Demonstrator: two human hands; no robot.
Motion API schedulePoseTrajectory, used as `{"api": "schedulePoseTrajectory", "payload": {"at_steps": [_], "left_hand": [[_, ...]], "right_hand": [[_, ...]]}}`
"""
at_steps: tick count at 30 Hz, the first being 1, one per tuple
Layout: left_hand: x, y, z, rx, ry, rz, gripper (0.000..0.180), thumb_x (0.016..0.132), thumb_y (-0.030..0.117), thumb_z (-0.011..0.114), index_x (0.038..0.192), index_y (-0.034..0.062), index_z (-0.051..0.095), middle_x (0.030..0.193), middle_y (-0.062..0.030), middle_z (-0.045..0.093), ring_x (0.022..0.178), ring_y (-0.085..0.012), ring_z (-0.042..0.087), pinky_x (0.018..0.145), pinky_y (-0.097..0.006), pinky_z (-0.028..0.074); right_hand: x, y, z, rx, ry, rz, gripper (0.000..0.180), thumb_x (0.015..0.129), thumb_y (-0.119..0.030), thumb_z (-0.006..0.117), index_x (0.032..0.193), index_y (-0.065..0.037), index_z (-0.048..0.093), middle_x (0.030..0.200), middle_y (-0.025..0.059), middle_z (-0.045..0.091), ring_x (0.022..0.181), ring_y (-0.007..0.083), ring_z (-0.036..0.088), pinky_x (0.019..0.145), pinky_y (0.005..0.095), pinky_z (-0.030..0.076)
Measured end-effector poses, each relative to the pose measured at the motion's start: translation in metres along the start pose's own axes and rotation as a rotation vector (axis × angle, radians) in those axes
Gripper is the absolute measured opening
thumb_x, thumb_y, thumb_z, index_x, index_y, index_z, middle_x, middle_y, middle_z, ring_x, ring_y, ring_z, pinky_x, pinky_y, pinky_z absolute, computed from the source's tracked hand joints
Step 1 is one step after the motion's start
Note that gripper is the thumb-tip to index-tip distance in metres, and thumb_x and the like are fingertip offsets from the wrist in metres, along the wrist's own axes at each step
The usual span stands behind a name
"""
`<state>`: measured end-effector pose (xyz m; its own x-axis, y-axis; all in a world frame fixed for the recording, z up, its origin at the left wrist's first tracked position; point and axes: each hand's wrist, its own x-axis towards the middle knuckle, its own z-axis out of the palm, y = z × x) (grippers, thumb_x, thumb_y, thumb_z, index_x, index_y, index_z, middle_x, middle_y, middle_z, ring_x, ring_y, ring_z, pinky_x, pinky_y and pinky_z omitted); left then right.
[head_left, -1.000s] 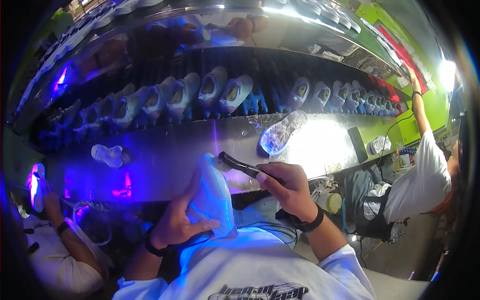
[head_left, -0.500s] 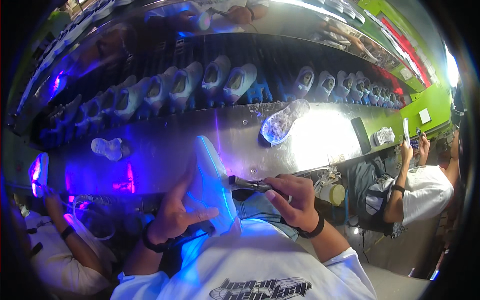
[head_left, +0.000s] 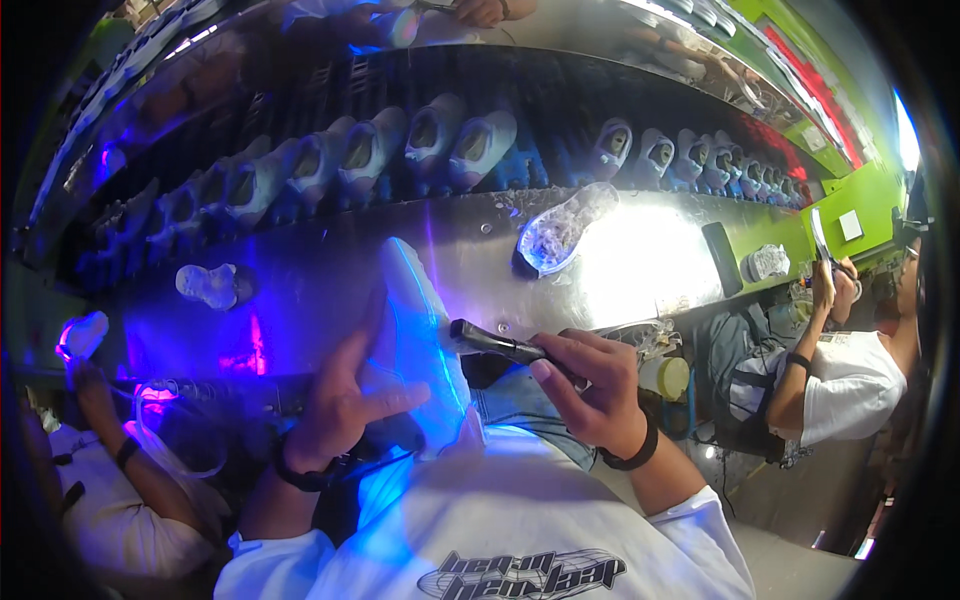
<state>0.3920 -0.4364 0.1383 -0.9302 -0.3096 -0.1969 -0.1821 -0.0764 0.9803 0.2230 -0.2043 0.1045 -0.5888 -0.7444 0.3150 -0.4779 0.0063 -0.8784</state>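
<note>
My left hand (head_left: 345,405) is wrapped around a white shoe (head_left: 415,325), its thumb pressed along one side. The shoe is tilted with its toe away from me, and a thin blue glowing line runs along its edge. In my right hand (head_left: 600,390) is a slim, dark-handled brush-like tool (head_left: 492,342), pinched between thumb and fingers. The tool's tip sits right beside the shoe's right edge; whether it touches, I cannot tell. The underside of the shoe is hidden from view.
Beyond the metal bench (head_left: 330,290), several white shoes (head_left: 480,145) stand in a row on a dark conveyor. A bowl-like tray with white scraps (head_left: 555,238) and a white sole-shaped piece (head_left: 207,286) lie on the bench. Co-workers work at left (head_left: 130,480) and right (head_left: 850,390).
Both hands, the shoe and the brush-like tool appear slightly higher in the picture. The tool's tip has shifted a little left and up along the shoe's edge. The left co-worker's shoe has turned.
</note>
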Motion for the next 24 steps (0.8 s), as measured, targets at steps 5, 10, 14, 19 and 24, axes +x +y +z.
{"api": "schedulePoseTrajectory", "payload": {"at_steps": [5, 10, 14, 19, 24], "left_hand": [[0.005, 0.000, -0.005, 0.018, 0.064, 0.010, 0.062, 0.087, 0.014, 0.081, 0.142, 0.0000, 0.056, 0.125, -0.0062, 0.065, 0.115, -0.0174, 0.060, 0.104, -0.036, 0.046], [0.015, 0.009, -0.003, -0.053, 0.146, -0.031, 0.057, 0.088, 0.013, 0.079, 0.140, 0.0009, 0.057, 0.120, -0.0035, 0.065, 0.108, -0.0155, 0.061, 0.098, -0.032, 0.048], [0.021, 0.005, -0.008, -0.134, 0.165, -0.063, 0.058, 0.089, 0.012, 0.077, 0.142, 0.0023, 0.056, 0.114, -0.0010, 0.064, 0.101, -0.0113, 0.061, 0.092, -0.028, 0.049], [0.027, 0.011, -0.008, -0.248, 0.263, -0.166, 0.054, 0.092, 0.011, 0.074, 0.143, 0.0048, 0.056, 0.106, 0.0017, 0.062, 0.092, -0.0064, 0.060, 0.081, -0.023, 0.051], [0.038, 0.009, 0.004, -0.351, 0.363, -0.198, 0.040, 0.096, 0.014, 0.070, 0.134, 0.0076, 0.059, 0.101, 0.0015, 0.064, 0.080, -0.0085, 0.065, 0.069, -0.024, 0.055]], "right_hand": [[0.004, -0.003, -0.012, 0.080, -0.125, 0.095, 0.023, 0.092, -0.008, 0.074, 0.110, 0.006, 0.074, 0.072, 0.0115, 0.062, 0.056, 0.0171, 0.058, 0.052, 0.0316, 0.043], [0.002, 0.000, -0.021, 0.177, -0.152, 0.182, 0.022, 0.093, -0.009, 0.074, 0.107, 0.007, 0.075, 0.075, 0.0144, 0.066, 0.058, 0.0196, 0.062, 0.055, 0.0320, 0.046], [0.001, 0.003, -0.028, 0.196, -0.174, 0.205, 0.021, 0.092, -0.009, 0.074, 0.106, 0.008, 0.075, 0.077, 0.0166, 0.069, 0.060, 0.0220, 0.065, 0.058, 0.0325, 0.048], [0.004, -0.002, -0.038, 0.168, -0.194, 0.228, 0.021, 0.091, -0.009, 0.074, 0.105, 0.008, 0.075, 0.075, 0.0163, 0.068, 0.059, 0.0223, 0.064, 0.056, 0.0331, 0.047], [0.014, -0.006, -0.047, -0.004, -0.170, 0.119, 0.018, 0.088, -0.006, 0.075, 0.101, 0.006, 0.074, 0.070, 0.0144, 0.064, 0.054, 0.0248, 0.061, 0.052, 0.0352, 0.044]]}}
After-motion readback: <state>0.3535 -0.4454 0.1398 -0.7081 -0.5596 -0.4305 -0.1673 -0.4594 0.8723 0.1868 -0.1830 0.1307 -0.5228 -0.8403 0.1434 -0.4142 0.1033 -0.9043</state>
